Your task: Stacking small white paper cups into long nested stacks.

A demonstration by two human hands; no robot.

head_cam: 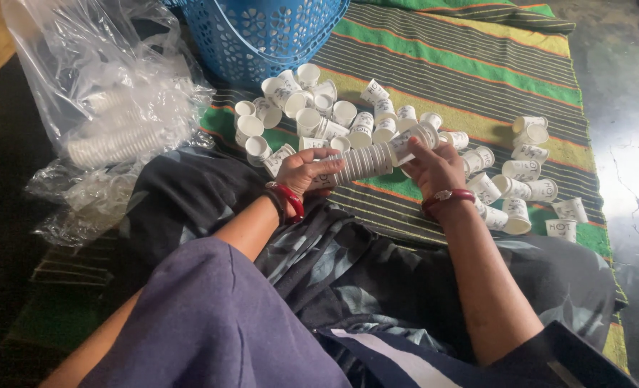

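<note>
Hands work over a striped mat (477, 65) laid on the floor, seen from a head camera looking down past dark patterned clothing. The left hand (304, 171) grips the near end of a long stack of cups (368, 159), with its fingers (327, 167) clamped around the stack. The right hand (434, 167) holds the far end of the same stack, fingers wrapped about the outermost cups. The stack lies nearly level, tilted slightly up toward the far end, and is held just above the mat between the two hands. Each wrist carries a red bangle; the one on the left wrist (288, 200) sits just behind the hand.

Loose white paper cups lie scattered on the mat around the stack. One group of loose cups (319, 115) lies beyond the stack, between it and a blue plastic basket (262, 36). A second group of scattered cups (528, 187) lies to the right of the stack, several on their sides and some upright. The basket stands on the far edge of the mat, well beyond the stack. A clear plastic bag (111, 115) lies to the left of the stack, off the mat edge, holding further stacked cups inside.
</note>
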